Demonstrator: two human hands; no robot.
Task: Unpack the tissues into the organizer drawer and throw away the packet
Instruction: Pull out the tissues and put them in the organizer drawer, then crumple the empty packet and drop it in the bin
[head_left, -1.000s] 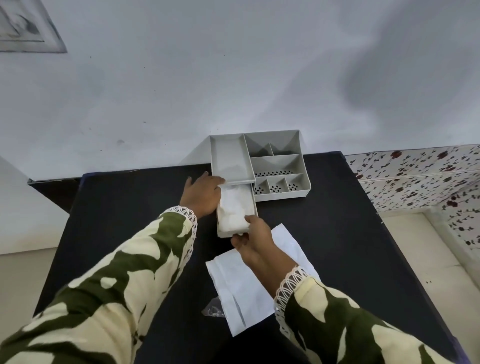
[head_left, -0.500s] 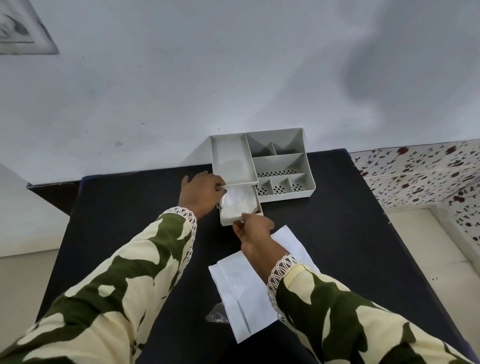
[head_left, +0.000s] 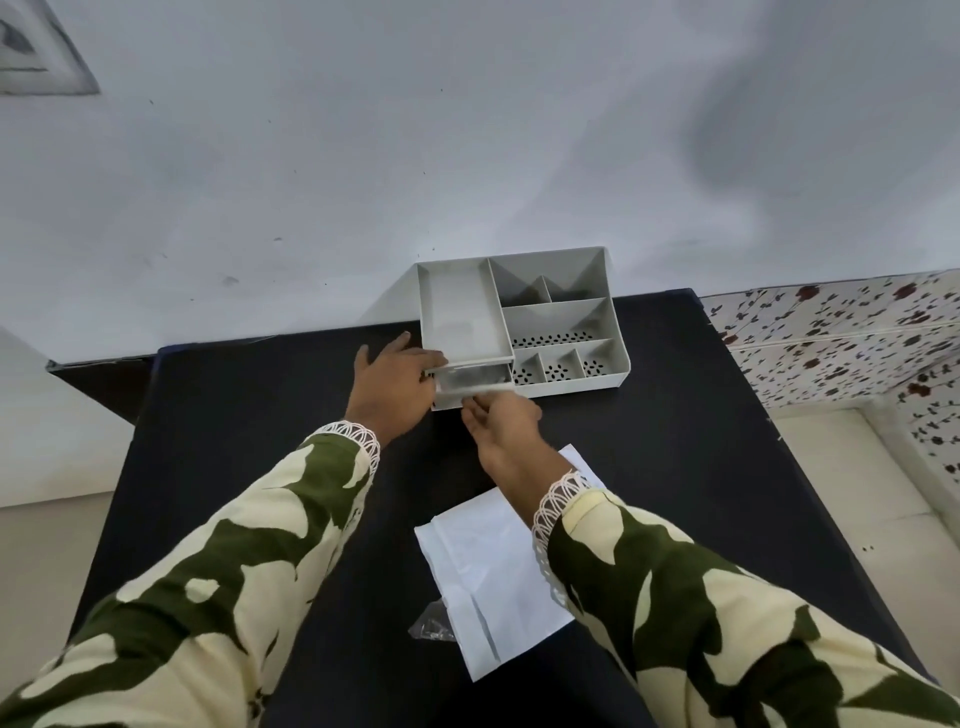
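Note:
A grey plastic organizer (head_left: 566, 317) with several compartments stands at the far edge of the black table (head_left: 675, 441). Its drawer (head_left: 475, 384) at the lower left sticks out only a little, and the tissues inside are mostly hidden. My left hand (head_left: 392, 387) rests flat against the organizer's left front corner, fingers spread. My right hand (head_left: 501, 415) touches the drawer's front edge with its fingertips. The white packet (head_left: 493, 577) lies flat on the table under my right forearm.
A small crumpled piece of clear plastic (head_left: 431, 626) lies beside the packet's left edge. A white wall rises behind the table. Floral tiles (head_left: 852, 332) and a pale floor are to the right.
The drawer, wide out with tissues showing a second ago, has slid almost fully into the organizer. My right hand moved forward with it. My left hand stayed at the organizer's corner.

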